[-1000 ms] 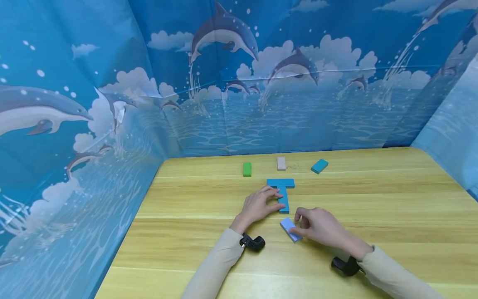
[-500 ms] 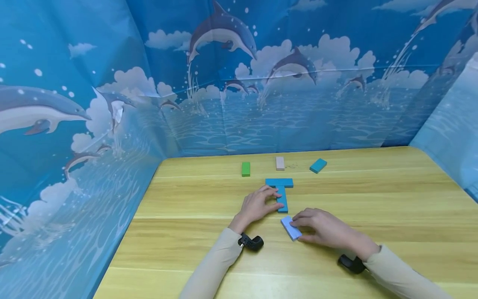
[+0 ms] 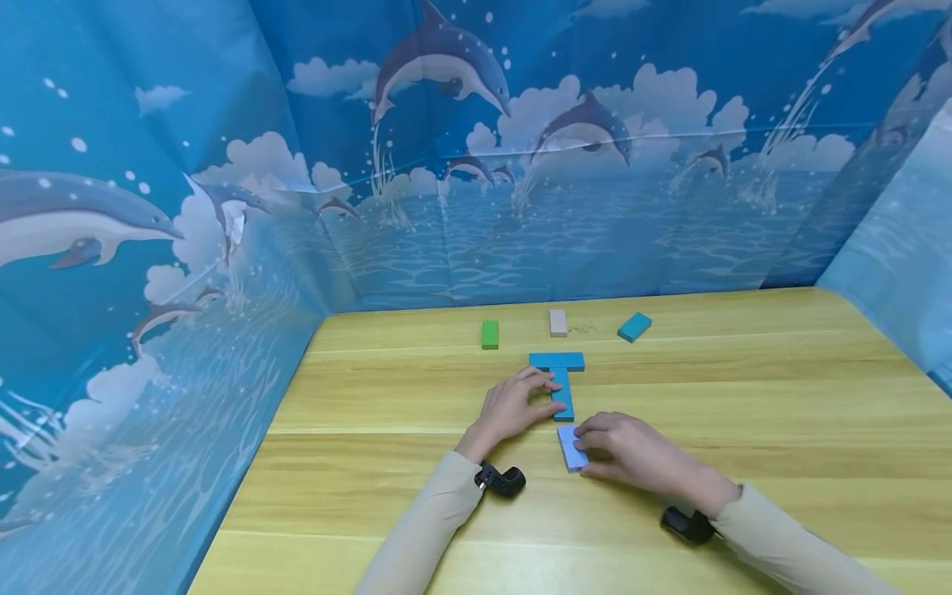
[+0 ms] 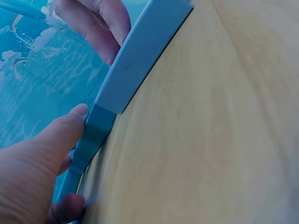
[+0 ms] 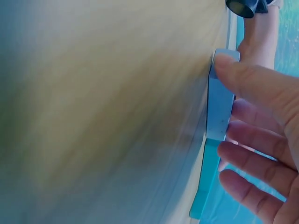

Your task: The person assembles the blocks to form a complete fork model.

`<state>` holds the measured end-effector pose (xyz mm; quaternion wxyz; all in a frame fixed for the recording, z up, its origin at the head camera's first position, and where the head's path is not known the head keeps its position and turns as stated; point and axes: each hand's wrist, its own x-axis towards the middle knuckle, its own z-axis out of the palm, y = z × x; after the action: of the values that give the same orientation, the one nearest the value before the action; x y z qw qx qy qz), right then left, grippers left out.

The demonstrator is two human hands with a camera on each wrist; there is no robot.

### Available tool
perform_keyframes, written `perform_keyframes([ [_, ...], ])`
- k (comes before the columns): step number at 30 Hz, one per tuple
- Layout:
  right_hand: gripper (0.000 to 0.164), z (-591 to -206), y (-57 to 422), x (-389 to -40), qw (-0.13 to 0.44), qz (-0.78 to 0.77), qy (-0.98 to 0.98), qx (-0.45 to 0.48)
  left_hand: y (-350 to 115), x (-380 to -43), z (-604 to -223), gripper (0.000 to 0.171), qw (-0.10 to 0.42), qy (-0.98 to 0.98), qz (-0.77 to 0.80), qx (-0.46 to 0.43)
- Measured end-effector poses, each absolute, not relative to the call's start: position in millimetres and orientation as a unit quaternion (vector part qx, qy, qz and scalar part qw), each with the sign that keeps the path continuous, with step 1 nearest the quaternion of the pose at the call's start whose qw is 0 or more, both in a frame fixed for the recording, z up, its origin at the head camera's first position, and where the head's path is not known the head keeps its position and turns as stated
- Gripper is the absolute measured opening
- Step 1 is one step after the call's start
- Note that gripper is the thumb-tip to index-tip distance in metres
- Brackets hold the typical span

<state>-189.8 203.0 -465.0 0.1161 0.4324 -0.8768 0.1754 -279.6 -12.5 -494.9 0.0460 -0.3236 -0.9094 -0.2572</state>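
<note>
since half a second ago, the pale violet flat rectangular block [image 3: 569, 453], in smooth painted wood or plastic, has swung from a clear slant to almost straight. my right hand [image 3: 632, 450] has it pinched, thumb at the near end and bent fingertips on the top and right side. it lies on the yellow wood-grain table [image 3: 372, 479], its far end just beside the near end of a long blue flat block [image 3: 565, 395]; whether the two touch i can't be sure. my left hand [image 3: 511, 411] hasn't shifted: thumb and bent fingers are set against that long one, though i can't tell whether they pinch it or merely press it still. its far end meets a blue flat crosswise bar [image 3: 556, 360].

i judge the violet piece light, stiff and hard to break, a little slippery on its smooth faces, so an off-centre push could make it pivot. i'd take it by both long edges near the middle, thumb opposite fingers, to keep the turn in check.

farther back lie a small green rectangular block [image 3: 490, 334], a pale pinkish-grey block [image 3: 558, 323] and a slanted teal block [image 3: 635, 326], all well apart from my hands.
</note>
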Motion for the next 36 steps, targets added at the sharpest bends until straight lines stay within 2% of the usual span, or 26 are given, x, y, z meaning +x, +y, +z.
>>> perform_keyframes([
  [36,0.030,-467,189,-195,0.133,0.164,-0.895,0.392,-12,-282,-495,0.044,0.038,-0.912,-0.254,-0.320],
])
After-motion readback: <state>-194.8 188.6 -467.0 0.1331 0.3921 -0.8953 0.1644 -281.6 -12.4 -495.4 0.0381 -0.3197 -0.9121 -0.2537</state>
